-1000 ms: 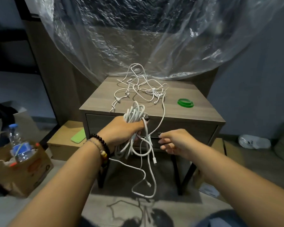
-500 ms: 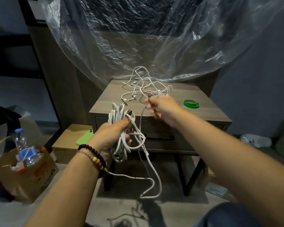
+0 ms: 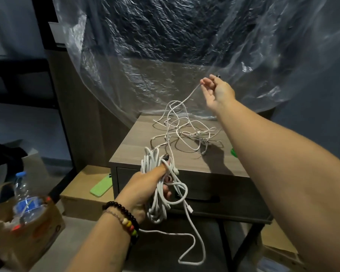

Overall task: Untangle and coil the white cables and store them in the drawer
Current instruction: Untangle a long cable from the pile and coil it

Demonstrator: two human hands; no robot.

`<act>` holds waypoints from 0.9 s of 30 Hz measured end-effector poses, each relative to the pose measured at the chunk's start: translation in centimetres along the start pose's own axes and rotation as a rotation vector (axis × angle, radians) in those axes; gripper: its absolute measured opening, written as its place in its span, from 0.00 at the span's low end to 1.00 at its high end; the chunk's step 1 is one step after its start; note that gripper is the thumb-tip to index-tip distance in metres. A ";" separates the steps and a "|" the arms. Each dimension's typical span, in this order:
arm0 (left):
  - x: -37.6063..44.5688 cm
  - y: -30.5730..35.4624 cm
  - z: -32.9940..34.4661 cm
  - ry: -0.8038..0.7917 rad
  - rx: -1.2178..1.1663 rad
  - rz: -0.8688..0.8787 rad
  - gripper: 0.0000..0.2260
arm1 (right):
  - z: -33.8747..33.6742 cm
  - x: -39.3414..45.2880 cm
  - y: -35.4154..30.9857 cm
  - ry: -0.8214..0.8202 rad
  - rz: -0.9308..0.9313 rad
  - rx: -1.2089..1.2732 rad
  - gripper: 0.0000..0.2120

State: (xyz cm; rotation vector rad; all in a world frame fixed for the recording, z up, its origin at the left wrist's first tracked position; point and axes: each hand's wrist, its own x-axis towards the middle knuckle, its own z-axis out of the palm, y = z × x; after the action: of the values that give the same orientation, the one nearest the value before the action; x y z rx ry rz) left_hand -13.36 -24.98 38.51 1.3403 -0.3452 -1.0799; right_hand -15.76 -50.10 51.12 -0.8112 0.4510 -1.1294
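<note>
white cables point(image 3: 185, 132), grey wood-grain nightstand point(image 3: 137, 148), green phone point(image 3: 101, 186)

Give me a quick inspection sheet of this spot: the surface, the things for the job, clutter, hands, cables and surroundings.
Surface: wooden side table, drawer shut.
Job's things: coiled bundle of white cable in the left hand; tangled cables on the tabletop.
Clutter: green ring at the table's right edge, mostly hidden by the arm.
Hands: left grip closed on the bundle; right hand raised, pinching one strand.
Cables: a loose end hangs to the floor.
Surroundings: plastic sheet behind; cardboard box with water bottle; green phone on a box.
</note>
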 end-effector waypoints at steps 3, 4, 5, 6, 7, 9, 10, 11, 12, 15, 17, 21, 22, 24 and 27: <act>1.2 0.8 0.5 -0.010 -0.047 0.001 0.18 | -2.6 1.7 1.6 0.098 0.052 0.003 0.11; 1.5 0.9 0.7 -0.014 -0.061 0.001 0.18 | -3.6 2.0 2.4 0.098 0.087 0.003 0.10; 1.7 1.0 0.9 -0.017 -0.073 0.002 0.17 | -4.5 2.2 2.9 0.090 0.143 0.027 0.09; 1.9 1.1 1.1 -0.021 -0.078 0.005 0.17 | -5.1 2.1 3.3 0.075 0.206 0.048 0.10; 2.1 1.1 1.3 -0.026 -0.075 0.007 0.17 | -5.8 1.8 3.7 0.047 0.261 0.045 0.15; 2.3 1.1 1.5 -0.030 -0.064 0.010 0.17 | -6.6 1.0 3.6 -0.006 0.325 -0.049 0.23; 2.4 1.0 1.6 -0.029 -0.057 0.010 0.17 | -6.8 -0.1 3.2 -0.032 0.330 -0.158 0.23; 2.4 1.0 1.6 -0.024 -0.050 0.011 0.18 | -7.0 -1.4 2.7 -0.046 0.297 -0.294 0.20; 2.3 1.0 1.7 -0.017 -0.040 0.015 0.18 | -7.4 -2.7 2.3 -0.050 0.222 -0.424 0.18; 1.9 0.6 1.9 0.007 -0.006 0.045 0.19 | -9.9 -7.3 1.0 -0.003 -0.153 -0.911 0.14; 1.5 0.3 2.0 0.026 0.009 0.050 0.19 | -12.9 -9.6 1.1 0.082 -0.371 -1.386 0.17; 0.6 -0.8 2.3 0.069 0.066 0.043 0.20 | -17.2 -9.7 3.7 0.050 -0.020 -1.867 0.35; 0.4 -1.0 2.4 0.079 0.072 0.047 0.20 | -17.6 -9.0 4.3 0.023 0.049 -1.946 0.37; 0.2 -1.2 2.6 0.087 0.080 0.051 0.20 | -17.6 -7.8 5.2 -0.035 0.041 -2.037 0.39; -0.3 -1.4 3.0 0.091 0.085 0.069 0.20 | -16.8 -6.6 5.5 -0.105 -0.054 -2.018 0.36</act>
State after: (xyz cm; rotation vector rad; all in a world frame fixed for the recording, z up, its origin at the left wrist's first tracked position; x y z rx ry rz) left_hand -16.34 -26.42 38.20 1.4378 -0.3709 -0.9524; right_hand -26.44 -48.69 35.68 -2.5542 1.5096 -0.3000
